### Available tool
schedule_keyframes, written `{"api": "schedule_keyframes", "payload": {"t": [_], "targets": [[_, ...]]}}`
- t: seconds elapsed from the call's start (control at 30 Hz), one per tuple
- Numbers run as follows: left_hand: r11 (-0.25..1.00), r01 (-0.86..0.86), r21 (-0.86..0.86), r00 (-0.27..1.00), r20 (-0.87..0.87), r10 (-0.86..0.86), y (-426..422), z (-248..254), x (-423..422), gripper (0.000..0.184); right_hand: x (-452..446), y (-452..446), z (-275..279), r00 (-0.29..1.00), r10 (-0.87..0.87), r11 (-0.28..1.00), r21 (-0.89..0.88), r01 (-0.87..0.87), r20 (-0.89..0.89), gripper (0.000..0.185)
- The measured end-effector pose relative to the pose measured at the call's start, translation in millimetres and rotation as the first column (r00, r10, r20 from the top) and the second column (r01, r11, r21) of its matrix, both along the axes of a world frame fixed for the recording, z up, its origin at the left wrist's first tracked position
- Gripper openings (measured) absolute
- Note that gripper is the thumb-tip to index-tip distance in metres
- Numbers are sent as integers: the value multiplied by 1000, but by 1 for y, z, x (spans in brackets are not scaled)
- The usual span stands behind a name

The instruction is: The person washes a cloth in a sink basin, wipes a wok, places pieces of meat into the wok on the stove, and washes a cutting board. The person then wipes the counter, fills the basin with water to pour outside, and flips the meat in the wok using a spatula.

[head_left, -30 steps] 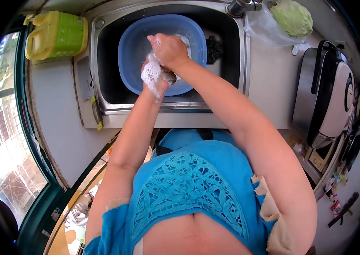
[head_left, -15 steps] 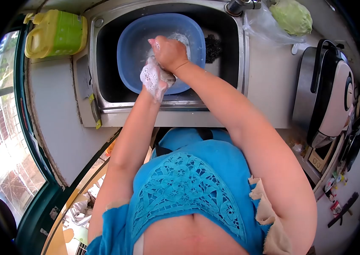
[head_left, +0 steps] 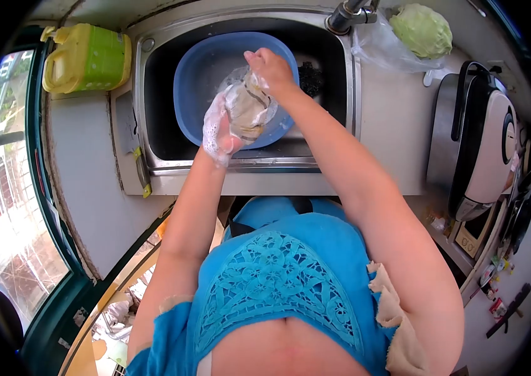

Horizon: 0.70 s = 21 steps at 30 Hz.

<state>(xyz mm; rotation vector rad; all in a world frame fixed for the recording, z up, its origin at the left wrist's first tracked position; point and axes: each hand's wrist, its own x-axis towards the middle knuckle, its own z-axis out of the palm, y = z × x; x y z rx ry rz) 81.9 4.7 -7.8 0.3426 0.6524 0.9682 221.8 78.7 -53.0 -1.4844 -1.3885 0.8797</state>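
Observation:
Thick white foam covers my left hand (head_left: 220,128), which grips the lower left side of a soapy beige cloth (head_left: 248,109) with dark stripes. At the cloth's upper right, my right hand (head_left: 271,70) is closed on its edge, so the cloth is spread between both hands. Suds cling to its surface and rim. Below it is a blue basin (head_left: 184,88), which sits in the dark sink (head_left: 156,119). The basin's bottom is partly hidden behind the cloth and hands.
A faucet (head_left: 347,17) stands at the sink's back right. Right of it lie a cabbage (head_left: 422,30) and a plastic bag (head_left: 375,41), near a rice cooker (head_left: 481,144). On the left are a yellow-green jug (head_left: 87,59), a cleaver (head_left: 125,119) and a green-handled knife (head_left: 142,172).
My hands were close together with the cloth mostly hidden and bunched. Now my right hand has moved right and slightly up, and the cloth is opened out between them.

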Motion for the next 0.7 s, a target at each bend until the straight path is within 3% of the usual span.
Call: {"api": "schedule_keyframes", "payload": {"t": [0.03,0.07,0.1,0.17,0.23,0.33,0.53,0.7], "targets": [[955,23,-296,980,197,38,7,30,2,47,14,1,2,991,-30,999,-40,25,-132,37],[953,6,-302,983,177,50,11,37,-1,49,39,-4,27,931,-152,960,-272,60,-332,35],[951,-14,-309,986,156,66,14,43,-6,50,67,-5,30,922,-250,961,-192,199,-294,32],[947,-41,-317,983,158,96,16,49,-10,55,128,0,47,857,-515,857,16,514,25,33],[961,-45,-272,982,164,93,14,38,-18,57,179,23,64,780,-600,799,73,597,180,42],[961,-72,-268,986,127,110,15,43,-16,58,199,64,86,646,-462,860,129,493,607,51],[969,-55,-243,997,46,68,15,51,-15,56,203,105,103,583,-224,883,-90,460,781,54],[941,-145,-305,989,-74,128,12,59,-16,49,219,105,101,584,-206,900,-83,429,785,49]]}}
